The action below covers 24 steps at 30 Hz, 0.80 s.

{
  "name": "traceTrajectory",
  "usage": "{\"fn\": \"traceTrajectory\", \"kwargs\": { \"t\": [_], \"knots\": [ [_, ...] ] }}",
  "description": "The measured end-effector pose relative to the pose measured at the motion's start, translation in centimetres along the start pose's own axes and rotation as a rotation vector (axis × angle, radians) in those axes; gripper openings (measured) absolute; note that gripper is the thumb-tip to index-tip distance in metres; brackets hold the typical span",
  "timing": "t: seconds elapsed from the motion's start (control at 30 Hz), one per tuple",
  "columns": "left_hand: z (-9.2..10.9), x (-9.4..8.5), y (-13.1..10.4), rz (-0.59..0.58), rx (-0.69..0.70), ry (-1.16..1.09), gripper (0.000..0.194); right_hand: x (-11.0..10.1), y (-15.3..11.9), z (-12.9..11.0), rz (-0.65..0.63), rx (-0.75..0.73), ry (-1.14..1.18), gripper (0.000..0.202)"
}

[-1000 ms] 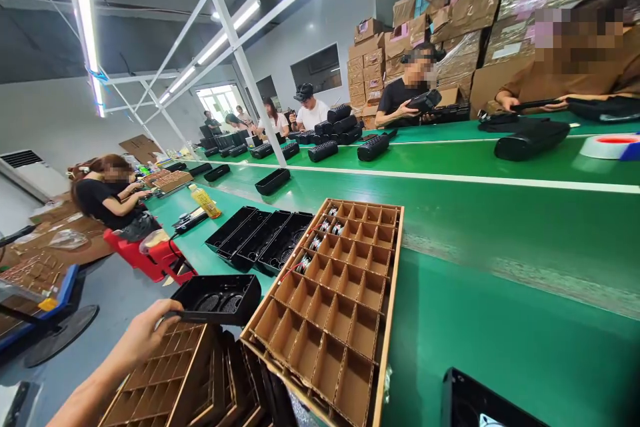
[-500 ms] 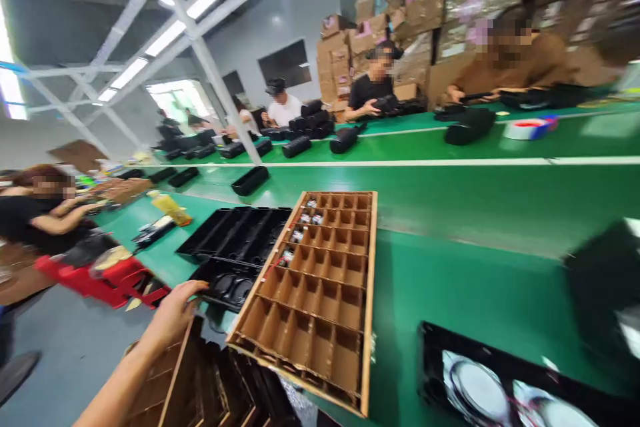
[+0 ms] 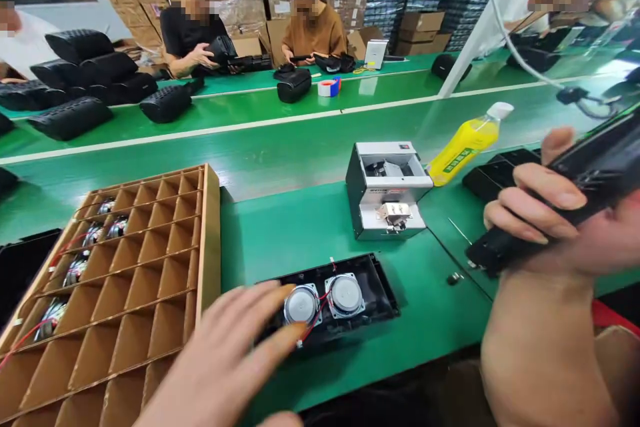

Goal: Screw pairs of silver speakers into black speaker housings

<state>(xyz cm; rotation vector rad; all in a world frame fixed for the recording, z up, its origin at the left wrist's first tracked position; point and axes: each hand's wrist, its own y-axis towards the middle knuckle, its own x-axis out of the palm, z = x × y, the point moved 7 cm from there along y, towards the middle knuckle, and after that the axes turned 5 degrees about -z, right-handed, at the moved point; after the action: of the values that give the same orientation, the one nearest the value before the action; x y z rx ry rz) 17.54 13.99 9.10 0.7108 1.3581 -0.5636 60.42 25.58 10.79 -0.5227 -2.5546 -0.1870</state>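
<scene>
Gripping a black power screwdriver [image 3: 555, 203], the right hand [image 3: 560, 227] is closed around its body. The left hand [image 3: 225, 360] is spread, unclenched, fingertips at the black speaker housing [image 3: 345, 303] on the green bench [image 3: 300, 227], beside a cardboard divider tray [image 3: 125, 280] and a grey screw feeder [image 3: 387, 190].

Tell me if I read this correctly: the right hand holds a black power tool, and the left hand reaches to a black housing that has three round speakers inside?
Not quite. The head view shows two round speakers in the black housing, not three. The rest holds: the right hand grips a black power tool, and the left hand reaches to that housing.
</scene>
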Motion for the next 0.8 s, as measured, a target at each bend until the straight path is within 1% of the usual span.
{"fn": "traceTrajectory", "kwargs": {
  "t": [0.03, 0.07, 0.1, 0.13, 0.2, 0.27, 0.33, 0.43, 0.5, 0.53, 0.57, 0.63, 0.7, 0.8],
  "knots": [
    [1.9, 0.9, 2.2, -0.067, 0.106, 0.012, 0.064, 2.1, -0.4, -0.2, -0.152, -0.016, -0.030, 0.067],
    [3.1, 1.4, 4.1, -0.070, 0.137, 0.020, 0.066, 3.9, -1.1, -0.5, -0.279, -0.060, -0.040, 0.063],
    [3.8, 2.3, 5.7, -0.105, 0.146, 0.021, 0.068, 5.5, -1.8, -0.8, -0.395, -0.115, -0.036, 0.059],
    [4.1, 3.2, 6.9, -0.134, 0.139, 0.017, 0.070, 6.7, -2.6, -1.2, -0.473, -0.184, -0.024, 0.055],
    [3.8, 4.9, 7.9, -0.189, 0.100, -0.010, 0.073, 8.3, -3.7, -1.8, -0.548, -0.329, -0.008, 0.047],
    [3.0, 6.3, 7.9, -0.222, 0.062, -0.045, 0.069, 9.3, -4.3, -2.0, -0.535, -0.420, -0.035, 0.041],
    [2.2, 7.0, 7.6, -0.217, 0.031, -0.081, 0.065, 10.3, -4.5, -1.9, -0.481, -0.460, -0.065, 0.040],
    [1.7, 6.9, 7.5, -0.177, 0.018, -0.117, 0.062, 11.5, -4.1, -1.4, -0.312, -0.457, -0.107, 0.054],
    [1.8, 6.6, 7.9, -0.158, 0.026, -0.122, 0.060, 12.0, -3.8, -1.0, -0.269, -0.488, -0.111, 0.064],
    [1.9, 6.4, 8.1, -0.156, 0.032, -0.122, 0.059, 12.3, -3.6, -0.6, -0.291, -0.495, -0.114, 0.067],
    [1.9, 6.2, 8.3, -0.154, 0.037, -0.123, 0.058, 12.5, -3.4, -0.1, -0.345, -0.506, -0.109, 0.068],
    [2.0, 6.1, 8.7, -0.158, 0.035, -0.133, 0.055, 12.5, -3.2, 0.8, -0.432, -0.529, -0.090, 0.064],
    [1.9, 6.1, 8.8, -0.153, 0.034, -0.148, 0.052, 12.3, -2.8, 1.8, -0.469, -0.502, -0.124, 0.055],
    [1.7, 6.3, 8.8, -0.126, 0.033, -0.135, 0.053, 12.1, -2.7, 2.3, -0.495, -0.513, -0.113, 0.049]
  ]
}}
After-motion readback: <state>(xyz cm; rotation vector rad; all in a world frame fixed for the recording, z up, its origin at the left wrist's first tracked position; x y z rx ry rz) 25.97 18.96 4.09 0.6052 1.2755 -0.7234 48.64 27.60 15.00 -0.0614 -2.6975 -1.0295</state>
